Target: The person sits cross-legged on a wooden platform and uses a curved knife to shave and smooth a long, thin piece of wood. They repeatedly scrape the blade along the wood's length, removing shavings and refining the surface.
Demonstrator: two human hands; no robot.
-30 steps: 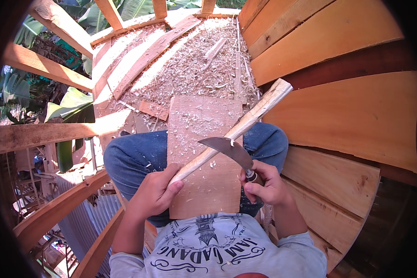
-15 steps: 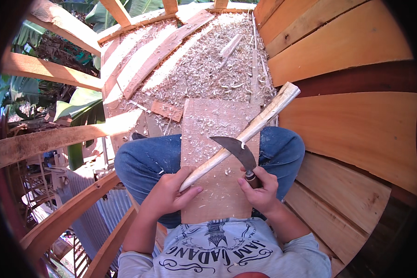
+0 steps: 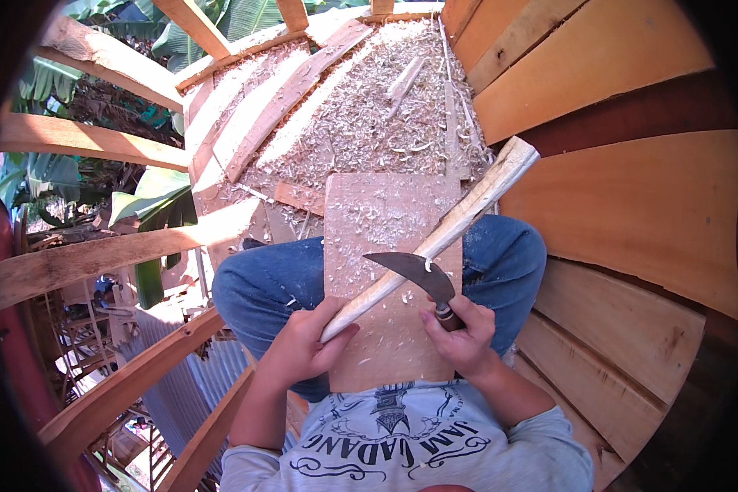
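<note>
A long pale wooden stick (image 3: 455,221) slants over my lap, its thicker, roughly split end up at the right. My left hand (image 3: 307,340) is closed round its lower end. In my right hand (image 3: 463,332) is the dark handle of a curved sickle-like knife (image 3: 418,271). The blade lies across the stick near its middle, tip pointing left, with a small curl of wood on it. Beneath both rests a flat wooden board (image 3: 389,353) on my legs, sprinkled with shavings.
Wood shavings (image 3: 344,131) cover the floor ahead, with a long plank (image 3: 295,98) and a short reddish wood piece (image 3: 300,198) among them. A plank wall (image 3: 623,197) rises at the right. Open timber rails (image 3: 98,262) stand at the left, corrugated metal sheets (image 3: 168,361) below them.
The blade has slid slightly down the stick toward my left hand. The whole view has shifted a little; both hands keep their holds.
</note>
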